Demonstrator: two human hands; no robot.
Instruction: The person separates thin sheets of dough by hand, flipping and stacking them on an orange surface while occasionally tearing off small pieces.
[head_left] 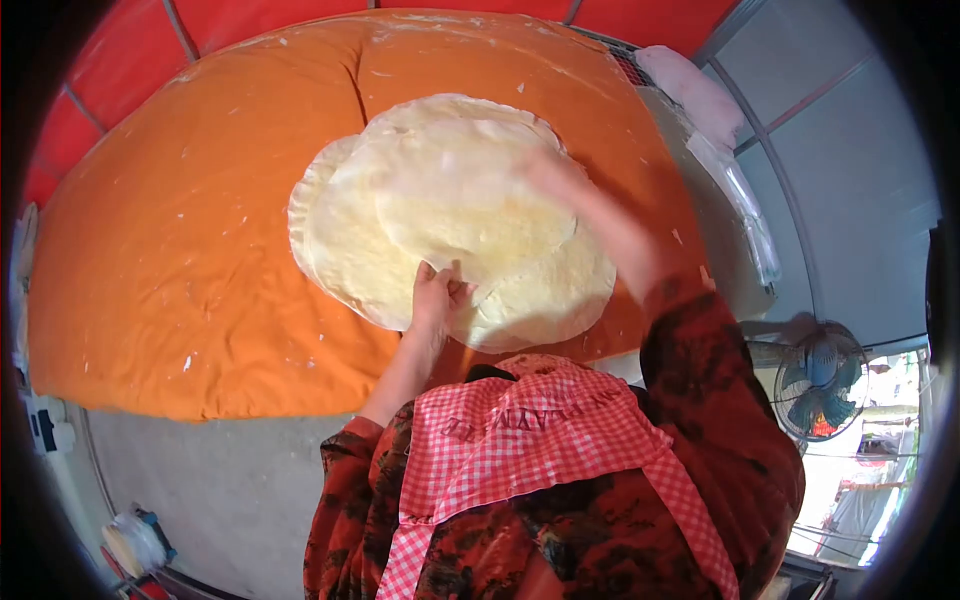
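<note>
Wide, thin, pale round flatbreads (500, 240) lie stacked and overlapping on an orange cloth (190, 250). My left hand (436, 300) is closed at the near part of the stack, its thumb and fingers pinching the edge of the upper flatbread. Small creases show around those fingertips. Over the far right part of the stack, my right hand (545, 172) is smeared by motion, so its fingers do not show clearly. The forearm behind it reaches in from the right.
A white plastic bag (695, 95) and clear plastic packaging (745, 215) lie along the right side. A fan (822, 368) stands at the lower right. Red tiled wall (130, 75) runs behind the cloth, and grey floor (210, 490) shows at the lower left.
</note>
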